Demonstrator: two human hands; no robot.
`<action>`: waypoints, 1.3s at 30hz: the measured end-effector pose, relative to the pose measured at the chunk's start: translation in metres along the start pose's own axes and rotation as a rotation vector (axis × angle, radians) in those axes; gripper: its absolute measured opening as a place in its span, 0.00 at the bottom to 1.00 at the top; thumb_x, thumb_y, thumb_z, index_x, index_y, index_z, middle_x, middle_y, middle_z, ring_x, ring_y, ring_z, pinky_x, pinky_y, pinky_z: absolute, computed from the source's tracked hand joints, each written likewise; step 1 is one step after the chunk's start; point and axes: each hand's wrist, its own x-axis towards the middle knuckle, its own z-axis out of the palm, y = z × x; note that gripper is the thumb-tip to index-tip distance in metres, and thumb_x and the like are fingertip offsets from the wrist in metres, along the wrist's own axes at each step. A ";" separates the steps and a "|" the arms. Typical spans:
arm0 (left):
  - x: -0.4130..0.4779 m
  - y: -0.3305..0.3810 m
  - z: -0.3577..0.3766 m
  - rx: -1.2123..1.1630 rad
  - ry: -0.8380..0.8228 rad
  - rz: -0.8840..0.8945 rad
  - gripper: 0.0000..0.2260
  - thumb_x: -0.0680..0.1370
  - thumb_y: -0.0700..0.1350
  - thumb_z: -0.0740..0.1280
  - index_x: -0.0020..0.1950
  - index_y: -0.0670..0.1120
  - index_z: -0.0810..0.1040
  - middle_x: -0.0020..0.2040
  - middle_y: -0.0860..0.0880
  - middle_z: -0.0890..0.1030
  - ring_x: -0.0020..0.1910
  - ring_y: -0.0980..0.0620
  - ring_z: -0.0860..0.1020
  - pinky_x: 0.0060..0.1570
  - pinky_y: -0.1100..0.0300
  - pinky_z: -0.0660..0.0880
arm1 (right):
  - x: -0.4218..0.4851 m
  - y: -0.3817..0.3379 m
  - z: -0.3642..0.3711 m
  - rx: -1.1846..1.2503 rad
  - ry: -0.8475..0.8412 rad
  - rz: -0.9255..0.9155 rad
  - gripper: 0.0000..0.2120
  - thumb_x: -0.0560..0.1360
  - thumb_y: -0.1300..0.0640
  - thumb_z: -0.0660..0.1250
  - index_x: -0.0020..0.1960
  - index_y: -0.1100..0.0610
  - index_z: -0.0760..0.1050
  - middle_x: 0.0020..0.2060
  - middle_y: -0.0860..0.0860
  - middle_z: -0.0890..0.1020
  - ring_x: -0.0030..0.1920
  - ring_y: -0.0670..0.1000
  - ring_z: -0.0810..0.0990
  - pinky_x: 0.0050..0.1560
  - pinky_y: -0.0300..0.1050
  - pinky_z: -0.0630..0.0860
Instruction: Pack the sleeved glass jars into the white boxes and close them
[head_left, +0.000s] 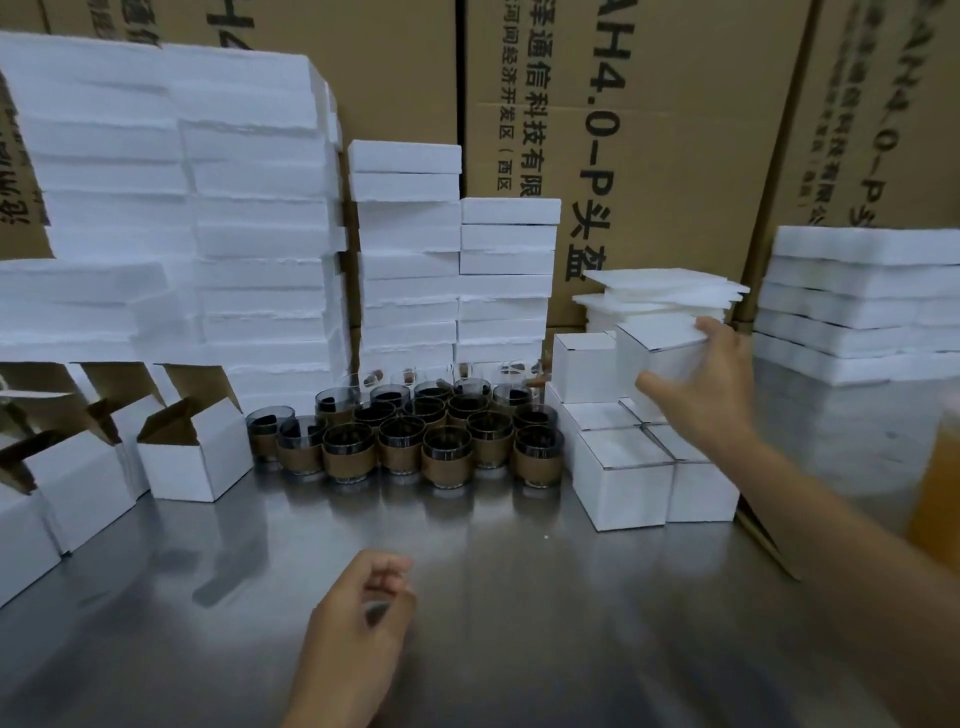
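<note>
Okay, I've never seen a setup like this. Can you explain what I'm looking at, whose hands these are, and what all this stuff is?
There is no machine here. One camera worn on a person's head looks down at their two hands. On the steel table stand glass jars in brown sleeves, with open white boxes to the left and closed boxes stacked on the right. The right hand grips the top closed box. The left hand hovers, loosely curled, seemingly holding nothing. White foam slabs and brown cartons stand behind.
</note>
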 end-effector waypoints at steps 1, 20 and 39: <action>0.001 -0.001 0.000 -0.001 0.002 0.003 0.11 0.72 0.30 0.68 0.41 0.46 0.78 0.36 0.46 0.80 0.36 0.59 0.77 0.35 0.75 0.69 | 0.008 0.009 0.001 -0.014 0.008 0.019 0.39 0.65 0.56 0.74 0.71 0.56 0.60 0.68 0.56 0.62 0.64 0.56 0.67 0.56 0.43 0.63; 0.005 -0.005 0.003 -0.029 0.004 -0.044 0.18 0.70 0.31 0.69 0.38 0.56 0.78 0.31 0.53 0.80 0.35 0.58 0.79 0.37 0.75 0.71 | 0.031 0.044 0.036 -0.019 -0.014 0.174 0.46 0.68 0.53 0.75 0.75 0.59 0.50 0.72 0.59 0.59 0.73 0.57 0.57 0.71 0.56 0.58; 0.000 0.010 -0.013 -0.027 0.065 -0.066 0.08 0.76 0.36 0.63 0.43 0.49 0.76 0.41 0.52 0.77 0.37 0.67 0.73 0.38 0.74 0.69 | -0.178 -0.045 0.062 0.163 -0.552 -0.110 0.14 0.73 0.65 0.68 0.38 0.47 0.73 0.37 0.45 0.80 0.39 0.43 0.78 0.40 0.26 0.68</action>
